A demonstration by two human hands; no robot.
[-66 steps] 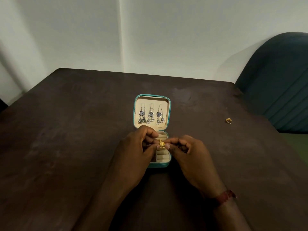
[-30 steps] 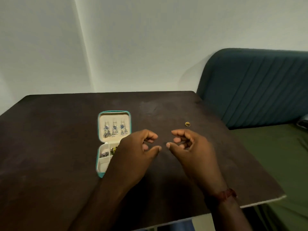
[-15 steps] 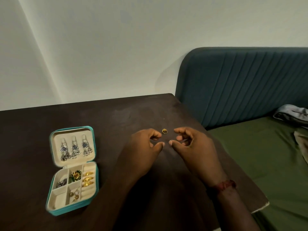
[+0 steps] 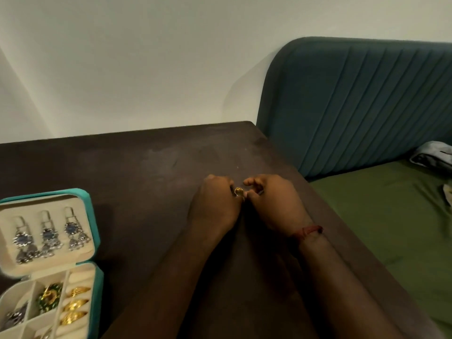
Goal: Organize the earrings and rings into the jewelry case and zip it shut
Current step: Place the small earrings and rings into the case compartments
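A small gold ring (image 4: 238, 191) lies near the right side of the dark table, between the fingertips of both hands. My left hand (image 4: 215, 204) touches it from the left and my right hand (image 4: 271, 201) from the right, fingers curled in around it. The teal jewelry case (image 4: 96, 241) lies open at the lower left, far from the hands. Three silver-blue earrings (image 4: 49, 236) hang in its lid. Its tray holds gold rings (image 4: 73, 304) in the roll slots, a green-gold earring (image 4: 49, 294) and a silver piece (image 4: 14, 316).
The dark brown table (image 4: 146, 179) ends in a right edge just past my right hand. Beyond that edge are a teal padded headboard (image 4: 367, 106) and a green bedsheet (image 4: 391, 216) with a crumpled cloth (image 4: 433, 152).
Both hands left the case, moved right across the table to the loose gold ring, and closed their fingertips on it. The view swung right, so the case now sits at the lower left.
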